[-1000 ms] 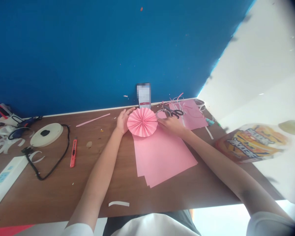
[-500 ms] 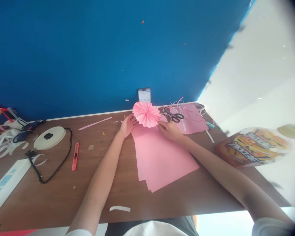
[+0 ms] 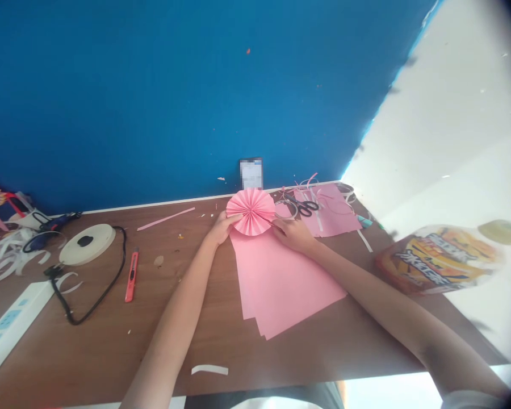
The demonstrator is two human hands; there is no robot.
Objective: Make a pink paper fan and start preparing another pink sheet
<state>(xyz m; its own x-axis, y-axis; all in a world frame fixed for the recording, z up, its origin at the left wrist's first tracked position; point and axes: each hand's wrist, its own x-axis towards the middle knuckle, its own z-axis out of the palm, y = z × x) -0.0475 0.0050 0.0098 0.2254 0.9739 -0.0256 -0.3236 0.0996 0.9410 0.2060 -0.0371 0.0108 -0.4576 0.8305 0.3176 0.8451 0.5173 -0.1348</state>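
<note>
A round pleated pink paper fan (image 3: 252,211) stands tilted at the far edge of the brown desk (image 3: 187,318). My left hand (image 3: 222,226) pinches its left rim. My right hand (image 3: 294,232) grips its lower right rim. Under the fan and my hands lies a stack of flat pink paper sheets (image 3: 281,278). Both arms reach forward from the near edge.
Black-handled scissors (image 3: 305,205) lie on more pink paper (image 3: 334,210) at the back right. An orange box cutter (image 3: 132,275), a white tape roll (image 3: 85,243), a black cable (image 3: 97,295) and a white power strip (image 3: 6,325) sit left. A snack bag (image 3: 440,258) is right.
The fan was lifted off the sheets toward the wall, then lowered a little; both hands stayed on its rim throughout.
</note>
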